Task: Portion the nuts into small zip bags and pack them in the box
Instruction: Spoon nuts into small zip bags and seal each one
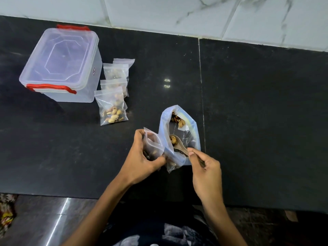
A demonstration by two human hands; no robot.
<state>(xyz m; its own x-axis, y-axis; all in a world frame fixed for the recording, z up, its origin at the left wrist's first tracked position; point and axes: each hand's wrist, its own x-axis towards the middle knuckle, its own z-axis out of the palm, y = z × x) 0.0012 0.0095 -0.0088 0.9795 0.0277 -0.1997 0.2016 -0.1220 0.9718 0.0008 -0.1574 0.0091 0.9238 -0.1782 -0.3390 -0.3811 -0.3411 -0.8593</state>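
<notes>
My left hand [143, 157] grips a small zip bag [153, 143] with a few nuts in its bottom, mouth held open. Right beside it stands a large blue-tinted bag of nuts [179, 132], open at the top. My right hand [204, 167] pinches the handle of a pale spoon [178, 145] whose bowl, loaded with nuts, sits inside the large bag. Several filled small zip bags [113, 105] lie in a row on the black counter. To their left stands a clear plastic box [60, 66] with red clips, its lid on.
The black stone counter [257, 112] has a seam running front to back just right of the large bag. A white marble-tiled wall [177, 13] rises behind. The counter's front edge is near my body, with floor below at left.
</notes>
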